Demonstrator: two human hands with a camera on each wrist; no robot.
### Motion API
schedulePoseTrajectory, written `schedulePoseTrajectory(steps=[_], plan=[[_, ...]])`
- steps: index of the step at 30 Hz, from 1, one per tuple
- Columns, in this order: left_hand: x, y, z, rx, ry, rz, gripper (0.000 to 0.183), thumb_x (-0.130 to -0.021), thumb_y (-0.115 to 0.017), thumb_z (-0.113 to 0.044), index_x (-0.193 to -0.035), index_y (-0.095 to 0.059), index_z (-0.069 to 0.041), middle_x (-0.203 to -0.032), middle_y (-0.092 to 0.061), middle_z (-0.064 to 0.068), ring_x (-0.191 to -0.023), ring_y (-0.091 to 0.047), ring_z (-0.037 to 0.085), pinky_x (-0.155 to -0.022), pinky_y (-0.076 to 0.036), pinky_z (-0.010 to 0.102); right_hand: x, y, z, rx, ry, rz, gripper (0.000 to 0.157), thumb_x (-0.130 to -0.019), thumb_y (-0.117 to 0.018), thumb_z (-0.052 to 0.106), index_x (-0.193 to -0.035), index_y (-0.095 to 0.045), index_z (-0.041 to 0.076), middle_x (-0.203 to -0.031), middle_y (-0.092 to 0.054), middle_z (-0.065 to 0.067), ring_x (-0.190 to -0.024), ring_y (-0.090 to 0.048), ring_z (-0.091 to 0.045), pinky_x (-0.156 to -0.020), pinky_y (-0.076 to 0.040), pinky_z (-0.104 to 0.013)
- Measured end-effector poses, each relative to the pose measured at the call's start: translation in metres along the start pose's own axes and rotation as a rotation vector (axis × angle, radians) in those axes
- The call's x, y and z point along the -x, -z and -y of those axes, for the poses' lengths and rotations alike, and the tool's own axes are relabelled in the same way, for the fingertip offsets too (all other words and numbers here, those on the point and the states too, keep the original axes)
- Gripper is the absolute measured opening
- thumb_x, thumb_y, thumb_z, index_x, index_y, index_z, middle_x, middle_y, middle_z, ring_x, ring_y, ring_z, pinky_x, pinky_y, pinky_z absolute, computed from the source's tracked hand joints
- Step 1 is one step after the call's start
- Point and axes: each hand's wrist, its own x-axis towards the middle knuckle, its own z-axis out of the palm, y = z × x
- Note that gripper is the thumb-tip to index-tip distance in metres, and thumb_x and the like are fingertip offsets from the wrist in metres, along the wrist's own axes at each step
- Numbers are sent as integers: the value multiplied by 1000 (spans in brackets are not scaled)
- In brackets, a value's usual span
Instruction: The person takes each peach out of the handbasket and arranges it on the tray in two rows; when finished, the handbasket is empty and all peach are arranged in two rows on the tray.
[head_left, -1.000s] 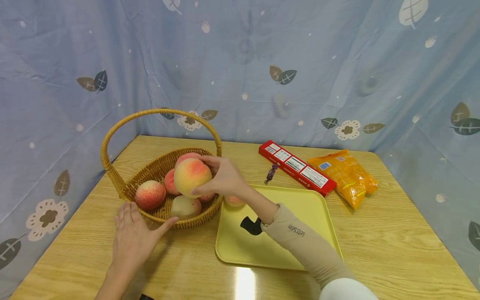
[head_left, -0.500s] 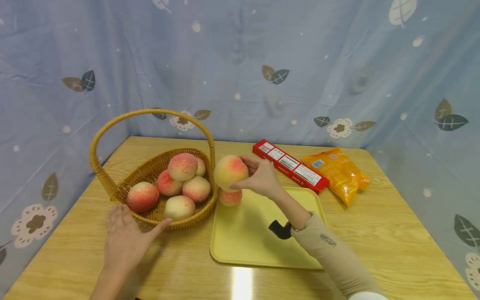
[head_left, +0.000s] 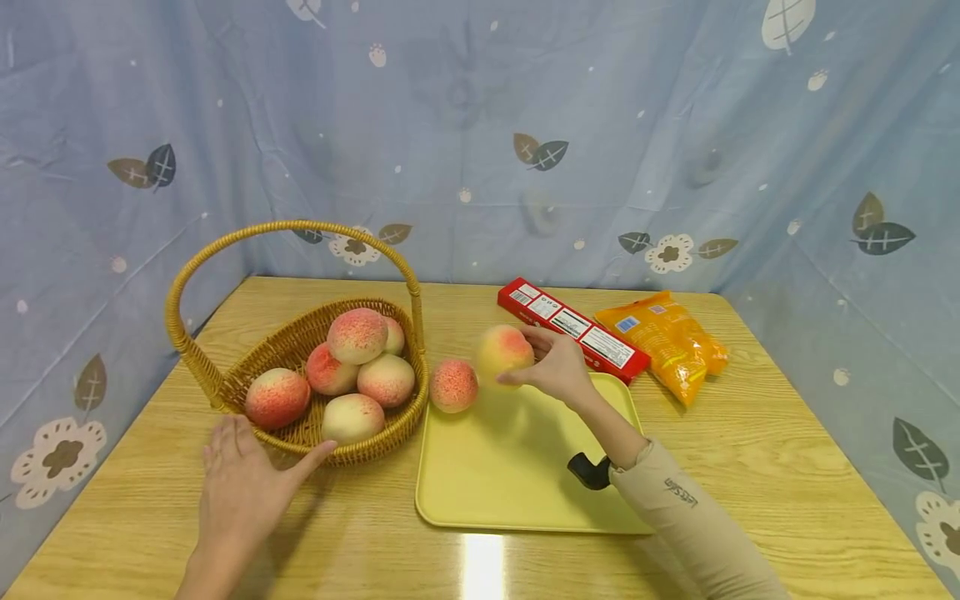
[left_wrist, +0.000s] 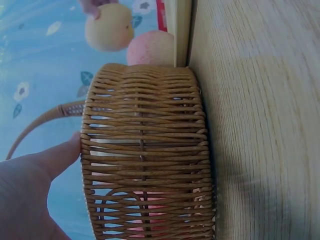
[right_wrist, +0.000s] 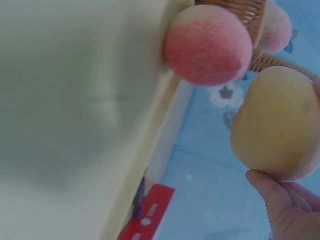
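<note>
My right hand (head_left: 561, 367) holds a yellow peach with a red blush (head_left: 505, 356) above the far left part of the yellow tray (head_left: 495, 492). In the right wrist view, thumb and fingers pinch this peach (right_wrist: 277, 125) from one side. A redder peach (head_left: 454, 386) rests in the tray's far left corner. Several more peaches (head_left: 358, 336) sit in the wicker basket (head_left: 375, 451) on the left. My left hand (head_left: 243, 492) lies at the basket's near side, fingers and thumb spread. The left wrist view has its thumb touching the wicker rim.
Behind the tray lies a long red box (head_left: 573, 327), with an orange packet (head_left: 667, 337) at its right. A small purple wrapped candy (right_wrist: 139, 200) shows beside the box in the right wrist view. The basket's tall handle (head_left: 300, 225) arches over it.
My right hand has carried the yellow peach from over the basket rightward to above the tray. The left hand stays at the basket's near side. The head view has shifted slightly.
</note>
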Motion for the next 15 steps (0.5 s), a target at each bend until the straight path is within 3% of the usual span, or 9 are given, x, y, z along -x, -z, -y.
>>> schedulePoseTrajectory(steps=[5,15], plan=[[1,1,0,-10,5,-2,124,-82,-59,-70,-135,-12,32,-140,-16,53,-134,-13,62,-112,-7,66,-2,1,-11,40,-40,-11,76,-64,-89,8,-131,-55,-8,-130,-59,-22,-116,-60,-33,-96,-50,-40],[1,1,-1,-14,2,-5,124,-82,-59,-70,-135,-13,33,-139,-17,53,-133,-15,63,-111,-8,67,-6,-7,-27,159,-104,-15,70,-62,-90,14,-124,-62,-3,-119,-67,-17,-109,-64,-31,-92,-52,-42]])
